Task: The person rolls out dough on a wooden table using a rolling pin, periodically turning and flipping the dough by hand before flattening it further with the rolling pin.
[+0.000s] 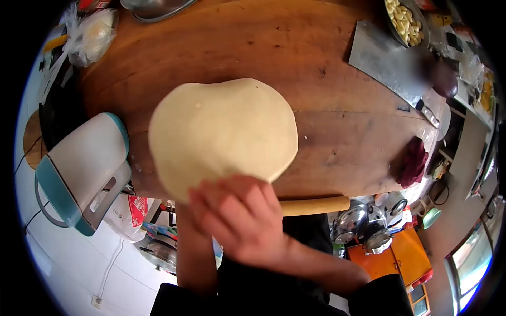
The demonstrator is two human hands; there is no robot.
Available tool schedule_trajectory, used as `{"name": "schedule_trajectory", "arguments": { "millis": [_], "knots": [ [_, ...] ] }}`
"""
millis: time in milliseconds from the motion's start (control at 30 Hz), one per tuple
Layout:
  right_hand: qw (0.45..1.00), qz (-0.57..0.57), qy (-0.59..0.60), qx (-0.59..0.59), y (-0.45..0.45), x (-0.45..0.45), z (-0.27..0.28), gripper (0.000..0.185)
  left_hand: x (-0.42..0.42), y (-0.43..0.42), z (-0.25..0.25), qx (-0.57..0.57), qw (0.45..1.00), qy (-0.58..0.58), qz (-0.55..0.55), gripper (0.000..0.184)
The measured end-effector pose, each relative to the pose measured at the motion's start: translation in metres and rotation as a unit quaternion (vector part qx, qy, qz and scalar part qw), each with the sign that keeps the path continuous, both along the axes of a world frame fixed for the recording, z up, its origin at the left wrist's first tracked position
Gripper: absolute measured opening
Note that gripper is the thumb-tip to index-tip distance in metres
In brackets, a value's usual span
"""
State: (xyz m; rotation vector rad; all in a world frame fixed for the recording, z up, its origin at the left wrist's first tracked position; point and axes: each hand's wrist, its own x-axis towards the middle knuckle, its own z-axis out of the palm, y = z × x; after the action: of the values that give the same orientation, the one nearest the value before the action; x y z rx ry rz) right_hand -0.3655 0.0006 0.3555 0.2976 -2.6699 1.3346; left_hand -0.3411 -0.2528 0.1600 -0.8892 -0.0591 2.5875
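Note:
A wide, flat sheet of rolled-out dough lies on the wooden table, its outline uneven. Over its near edge is my right hand, slightly blurred, with fingers bent and closed on the dough. My left forearm comes up from below, but the left hand is hidden behind the right one, so its fingers do not show. Right of my hands, a wooden rolling pin lies along the table's front edge, its left end out of sight.
On the wooden table are a cleaver, a bowl of peeled garlic cloves, a dark red cloth, a metal dish and a tied plastic bag. A white-and-teal appliance stands at left.

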Motion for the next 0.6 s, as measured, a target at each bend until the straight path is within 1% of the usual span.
{"name": "schedule_trajectory", "arguments": {
  "millis": [33,67,100,133,167,233,267,300,333,400,467,533,567,600],
  "knots": [
    [0.999,0.023,-0.031,0.023,0.006,0.004,-0.016,0.040,0.057,-0.069,-0.060,0.113,0.989,-0.067,0.070,0.061],
    [0.997,0.046,-0.028,0.058,0.009,0.017,-0.035,0.045,0.028,-0.019,-0.006,-0.053,0.994,-0.083,0.047,0.063],
    [0.993,0.071,-0.027,0.093,0.013,0.036,-0.056,0.049,-0.005,0.035,0.052,-0.240,0.964,-0.113,-0.022,0.065],
    [0.990,0.087,-0.061,0.092,0.023,0.064,-0.069,0.051,-0.038,0.090,0.112,-0.390,0.901,-0.162,-0.104,0.067],
    [0.988,0.094,-0.077,0.098,0.030,0.091,-0.080,0.051,-0.037,0.089,0.109,-0.387,0.902,-0.160,-0.102,0.067],
    [0.952,0.203,-0.168,0.155,0.056,0.131,-0.103,0.056,-0.031,0.081,0.104,-0.314,0.939,-0.127,-0.062,0.063],
    [0.937,0.239,-0.163,0.194,0.064,0.141,-0.112,0.056,-0.037,0.086,0.106,-0.360,0.920,-0.129,-0.086,0.069],
    [0.921,0.275,-0.150,0.233,0.069,0.135,-0.114,0.056,-0.038,0.087,0.106,-0.359,0.921,-0.128,-0.083,0.069],
    [0.913,0.299,-0.132,0.244,0.075,0.129,-0.114,0.054,-0.040,0.088,0.104,-0.380,0.913,-0.119,-0.090,0.069],
    [0.911,0.308,-0.120,0.247,0.074,0.119,-0.115,0.054,-0.041,0.090,0.105,-0.400,0.904,-0.111,-0.103,0.069],
    [0.908,0.316,-0.107,0.252,0.074,0.115,-0.114,0.055,-0.041,0.092,0.105,-0.414,0.899,-0.099,-0.101,0.064],
    [0.922,0.282,-0.116,0.240,0.075,0.118,-0.110,0.049,-0.040,0.092,0.106,-0.400,0.906,-0.094,-0.101,0.064],
    [0.922,0.281,-0.112,0.242,0.077,0.124,-0.108,0.049,-0.041,0.091,0.106,-0.388,0.912,-0.090,-0.099,0.063],
    [0.932,0.214,-0.145,0.255,0.078,0.128,-0.100,0.042,-0.045,0.092,0.106,-0.387,0.913,-0.088,-0.098,0.063]
  ]
}}
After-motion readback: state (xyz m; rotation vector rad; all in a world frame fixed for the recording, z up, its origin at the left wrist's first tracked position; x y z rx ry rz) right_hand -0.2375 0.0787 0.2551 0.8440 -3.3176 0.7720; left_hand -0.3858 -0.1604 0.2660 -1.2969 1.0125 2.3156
